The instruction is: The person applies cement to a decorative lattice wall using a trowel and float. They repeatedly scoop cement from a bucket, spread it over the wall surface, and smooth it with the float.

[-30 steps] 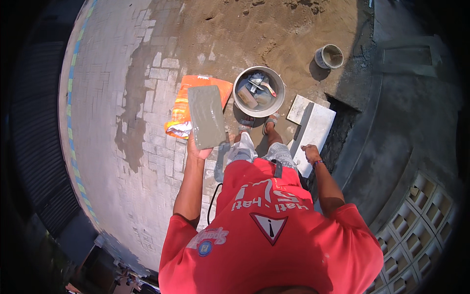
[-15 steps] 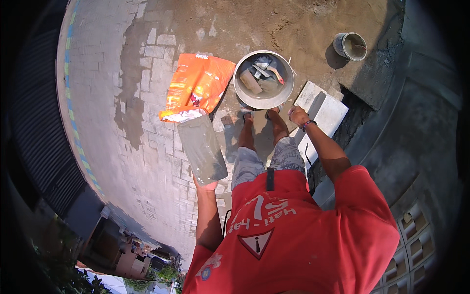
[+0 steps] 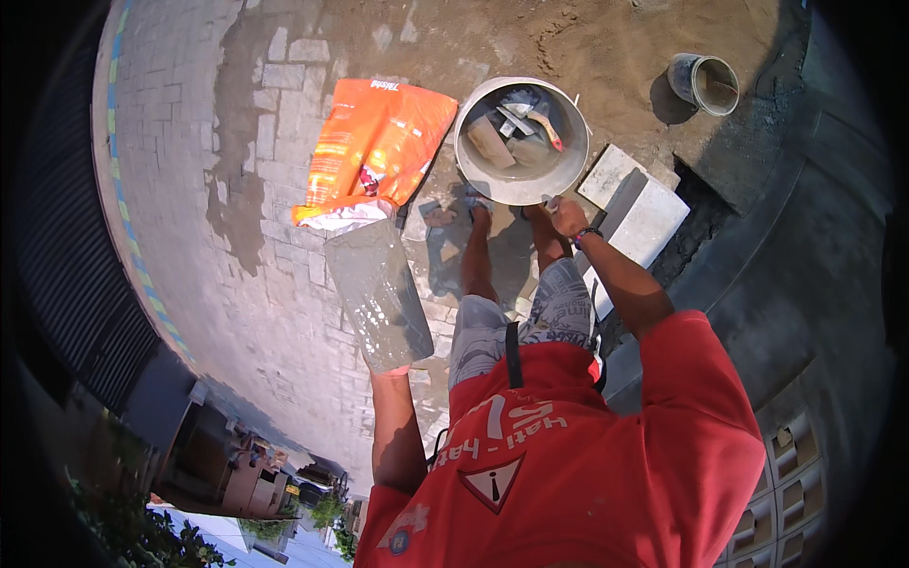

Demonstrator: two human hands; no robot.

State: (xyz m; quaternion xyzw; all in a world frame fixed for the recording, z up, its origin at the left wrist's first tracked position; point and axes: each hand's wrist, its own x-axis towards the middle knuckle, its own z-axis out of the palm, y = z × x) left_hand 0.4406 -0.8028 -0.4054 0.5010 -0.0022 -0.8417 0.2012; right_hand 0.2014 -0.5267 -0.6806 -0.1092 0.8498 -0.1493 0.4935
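A grey rectangular block (image 3: 377, 284), wet and shiny in patches, rests on my left hand (image 3: 390, 369). The fingers of that hand are mostly hidden beneath its near end. My right hand (image 3: 569, 218) is closed beside the near right rim of a round metal basin (image 3: 524, 196); what it holds, if anything, is hidden. Inside the basin lie a brown flat board (image 3: 490, 142), a tool with a curved, red-tipped handle (image 3: 547, 131) and some grey pieces. An orange bag (image 3: 383, 142) with a white inside touches or overlaps the block's far end in view.
Pale flat blocks (image 3: 653, 222) lie right of my hand, beside a dark trench (image 3: 696, 194). A small bucket (image 3: 712, 85) stands on sandy ground (image 3: 606, 57) at the far right. Paving stones (image 3: 199, 312) cover the left. My feet are just nearer than the basin.
The grey block has come slightly nearer to me and catches more light. My right hand has shifted a little left toward the basin. The whole view has shifted slightly.
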